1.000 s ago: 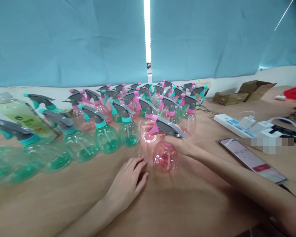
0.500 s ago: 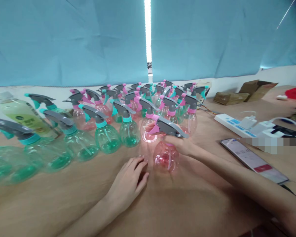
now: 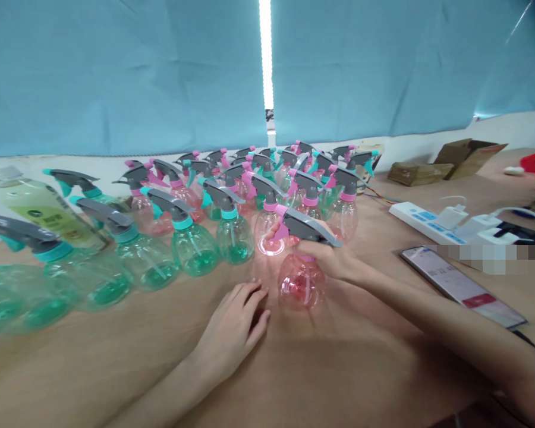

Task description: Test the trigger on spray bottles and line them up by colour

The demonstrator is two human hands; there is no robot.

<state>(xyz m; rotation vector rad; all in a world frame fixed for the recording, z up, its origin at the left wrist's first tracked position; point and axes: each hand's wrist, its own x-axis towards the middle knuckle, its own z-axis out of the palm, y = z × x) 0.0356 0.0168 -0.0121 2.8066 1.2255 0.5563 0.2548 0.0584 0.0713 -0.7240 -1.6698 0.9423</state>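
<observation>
A pink spray bottle [image 3: 301,282] with a grey-and-pink trigger head stands upright on the table in front of me. My right hand [image 3: 327,255] reaches in from the right and closes around its neck, just below the head. One fingertip shows beside the pink trigger; the other fingers are mostly hidden. Lying on the table to the left of that bottle, my left hand [image 3: 234,318] is empty, its fingers loosely bent and the thumb apart. Close behind stands another clear pink spray bottle [image 3: 267,223], and to its left a green spray bottle [image 3: 235,238].
Several green and pink spray bottles crowd the back and left of the table. A large bottle with pale yellow liquid [image 3: 44,205] leans at far left. On the right are a power strip [image 3: 421,223] with plugs, a phone [image 3: 461,285] and a cardboard box [image 3: 468,157].
My right hand's visible finger has bent in closer to the pink trigger. The pink bottle and my left hand stay almost where they were; the view has shifted slightly.
</observation>
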